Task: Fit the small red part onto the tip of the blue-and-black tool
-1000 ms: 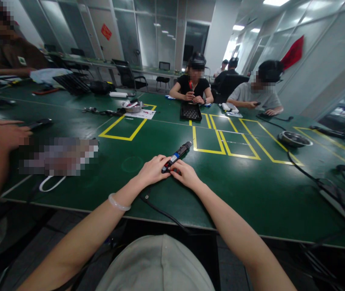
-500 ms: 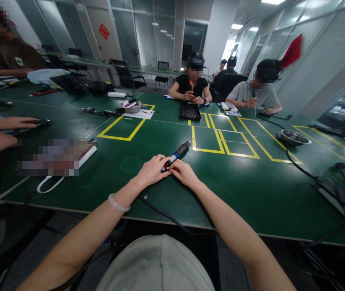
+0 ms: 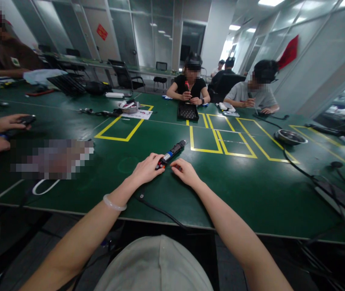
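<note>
On the green table [image 3: 148,194] lies a black electric screwdriver [image 3: 174,151] with a silver and blue middle, pointing away to the right. Red and orange parts show at its near end. My left hand [image 3: 148,169] is closed around that end, wearing a pale bangle at the wrist. My right hand [image 3: 187,171] rests just to the right, a little apart from the screwdriver, with its fingers curled together. Whatever its fingertips hold, if anything, is hidden. A black cable [image 3: 160,209] runs from near my left wrist over the table's front edge.
Yellow tape frames [image 3: 206,151] mark the table ahead. Across from me, a person works over a black tray [image 3: 188,111], with another person [image 3: 252,95] to the right. A round metal object [image 3: 290,136] stands at right. At left are a blurred-out item [image 3: 52,159] and a neighbour's hands.
My right hand has come off the screwdriver's near end, leaving a small gap. My left hand still holds it. The whole view has shifted slightly.
</note>
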### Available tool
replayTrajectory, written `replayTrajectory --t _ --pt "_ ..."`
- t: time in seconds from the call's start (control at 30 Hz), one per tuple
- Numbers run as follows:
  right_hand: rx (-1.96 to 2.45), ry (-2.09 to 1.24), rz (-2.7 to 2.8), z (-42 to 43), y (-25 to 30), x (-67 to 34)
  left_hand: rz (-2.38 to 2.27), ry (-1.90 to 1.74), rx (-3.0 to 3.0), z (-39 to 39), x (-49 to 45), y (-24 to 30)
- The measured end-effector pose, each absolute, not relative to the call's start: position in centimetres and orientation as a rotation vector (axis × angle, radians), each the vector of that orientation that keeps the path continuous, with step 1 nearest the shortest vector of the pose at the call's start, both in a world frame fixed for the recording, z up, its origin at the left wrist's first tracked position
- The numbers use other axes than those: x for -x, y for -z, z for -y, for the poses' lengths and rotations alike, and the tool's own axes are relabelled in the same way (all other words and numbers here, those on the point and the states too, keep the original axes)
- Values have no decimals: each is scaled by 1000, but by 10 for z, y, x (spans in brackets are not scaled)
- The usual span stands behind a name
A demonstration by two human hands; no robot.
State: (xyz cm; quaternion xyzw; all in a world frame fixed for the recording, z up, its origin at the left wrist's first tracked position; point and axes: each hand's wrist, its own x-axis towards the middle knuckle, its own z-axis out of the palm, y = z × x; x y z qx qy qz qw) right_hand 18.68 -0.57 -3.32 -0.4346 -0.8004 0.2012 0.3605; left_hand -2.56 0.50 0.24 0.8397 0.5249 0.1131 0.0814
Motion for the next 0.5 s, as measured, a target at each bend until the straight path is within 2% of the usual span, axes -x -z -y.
replayTrajectory --t 0.5 --pt "1116 -536 2046 1 37 -194 -2132 -232 -2077 -64 142 4"
